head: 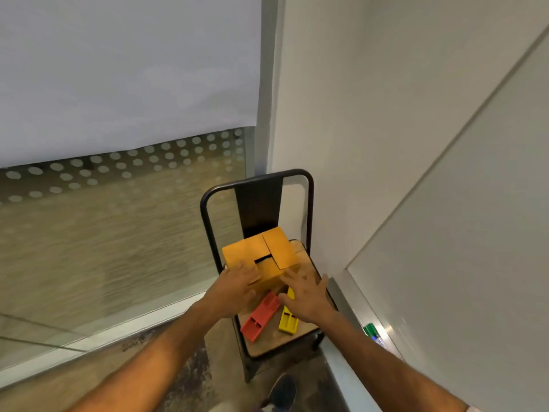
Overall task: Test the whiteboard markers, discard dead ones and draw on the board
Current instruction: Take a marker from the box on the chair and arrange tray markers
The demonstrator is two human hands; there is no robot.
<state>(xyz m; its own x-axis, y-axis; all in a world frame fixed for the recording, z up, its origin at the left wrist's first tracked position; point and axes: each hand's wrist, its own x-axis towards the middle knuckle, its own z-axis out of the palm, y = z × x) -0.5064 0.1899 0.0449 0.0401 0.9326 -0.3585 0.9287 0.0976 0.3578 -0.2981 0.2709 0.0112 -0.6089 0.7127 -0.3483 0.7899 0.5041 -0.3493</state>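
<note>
Head view, lower middle of the frame: both hands are on a small orange cardboard box (pixel 261 257) with interlocking top flaps. Left hand (pixel 234 288) lies on the box's near left corner, fingers fairly straight and resting on it, not clearly wrapped around. Right hand (pixel 306 295) is spread flat against the near right side, fingers splayed, nothing pinched. So both look loose, more pressing than gripping.

Box sits on the wooden seat of a black metal-framed chair (pixel 309 203), tucked into the corner. Just below the hands on the same seat are a red plastic slotted tray (pixel 258 318) and a yellow plastic slotted tray (pixel 288 322), lying side by side, the red one angled.

Actual markers: over at the lower right there's a green-capped marker (pixel 370 329) on the metal ledge of the white whiteboard (pixel 475 233). Whether more are inside the box, can't tell.

My guess is the box is light and a bit flimsy, so hold it by the side walls, not the flaps. The marker is a slick, stiff barrel, so pinch it mid-body.
</note>
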